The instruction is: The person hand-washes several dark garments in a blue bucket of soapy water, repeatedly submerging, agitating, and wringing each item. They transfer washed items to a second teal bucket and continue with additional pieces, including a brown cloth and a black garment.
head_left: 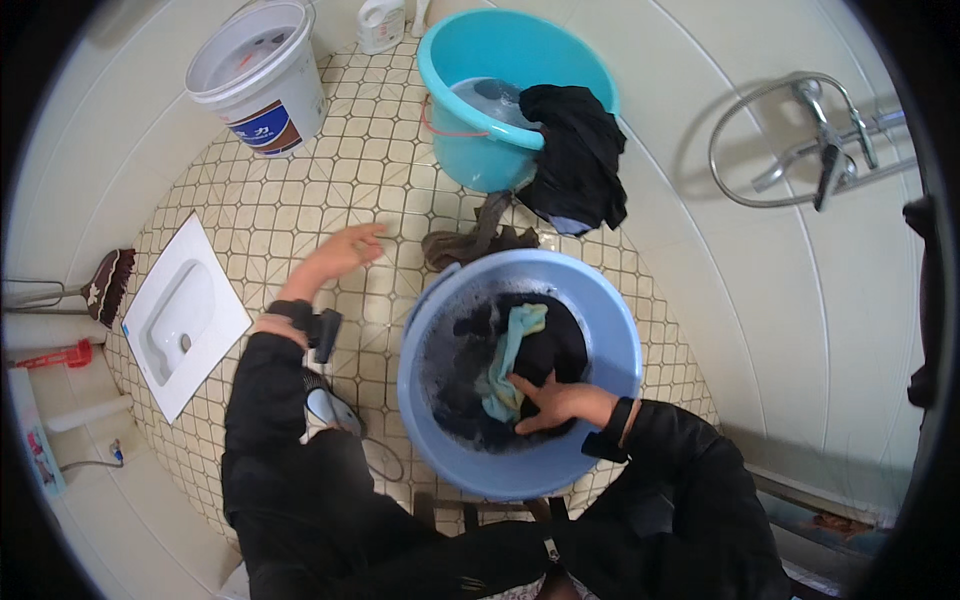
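A blue basin (pixel 622 330) of soapy water stands on the floor right in front of me. Dark wet clothes (pixel 560 340) lie in it, and across them stretches a light blue and yellow cloth (pixel 508 350). My right hand (pixel 562 403) is inside the basin, fingers spread, resting against the cloth and the dark clothes. Over the tiles to the left of the basin, my left hand (pixel 345 252) hangs in the air with its fingers loosely stretched and nothing in them. Just beyond the basin's far rim, a brown wet garment (pixel 470 245) lies on the floor.
Behind the basin stands a turquoise tub (pixel 470 150) with black clothing (pixel 575 150) over its rim. A white bucket (pixel 300 105) is at far left, near a white bottle (pixel 381 25). The squat toilet (pixel 185 310) lies left. A shower tap (pixel 825 150) juts from the right wall.
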{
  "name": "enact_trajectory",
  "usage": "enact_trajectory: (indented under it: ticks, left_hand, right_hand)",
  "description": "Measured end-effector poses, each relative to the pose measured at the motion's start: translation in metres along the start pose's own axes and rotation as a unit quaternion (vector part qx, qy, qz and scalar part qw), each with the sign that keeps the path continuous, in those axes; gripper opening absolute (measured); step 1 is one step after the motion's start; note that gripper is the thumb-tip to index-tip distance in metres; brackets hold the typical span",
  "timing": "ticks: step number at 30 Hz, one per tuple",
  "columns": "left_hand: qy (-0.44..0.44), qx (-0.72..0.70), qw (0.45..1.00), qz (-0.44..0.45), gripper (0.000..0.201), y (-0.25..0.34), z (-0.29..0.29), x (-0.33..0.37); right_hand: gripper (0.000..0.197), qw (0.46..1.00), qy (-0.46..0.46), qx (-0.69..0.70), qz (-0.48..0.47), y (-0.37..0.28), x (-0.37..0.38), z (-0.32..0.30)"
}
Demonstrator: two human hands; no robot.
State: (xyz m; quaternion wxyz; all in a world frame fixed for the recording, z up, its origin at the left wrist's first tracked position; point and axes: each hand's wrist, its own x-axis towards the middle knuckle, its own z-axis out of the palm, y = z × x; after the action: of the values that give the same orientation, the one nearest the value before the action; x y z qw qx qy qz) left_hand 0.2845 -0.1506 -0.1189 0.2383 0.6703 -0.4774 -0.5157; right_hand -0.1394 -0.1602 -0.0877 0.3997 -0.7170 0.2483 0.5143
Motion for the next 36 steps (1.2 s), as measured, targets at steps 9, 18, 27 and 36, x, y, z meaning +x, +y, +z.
enact_trajectory:
  ticks: [9,18,27,36]
  left_hand:
    - [-0.171,0.363,0.914,0.062,0.082,-0.047,0.116,0.139]
    - [-0.008,0.245,0.956,0.158,0.022,-0.089,0.125,0.165]
    - [0.119,-0.019,0.989,0.082,0.017,0.055,0.001,-0.004]
    - [0.268,0.081,0.92,0.273,0.018,0.233,-0.02,-0.239]
  right_hand:
    - [0.11,0.994,-0.088,0.058,-0.022,0.008,0.035,0.005]
    - [0.07,0.99,-0.126,0.061,-0.024,0.016,0.085,0.012]
    - [0.076,0.996,0.052,0.048,-0.053,0.013,0.037,0.017]
    - [0.082,0.896,0.37,0.134,-0.204,-0.01,-0.087,-0.022]
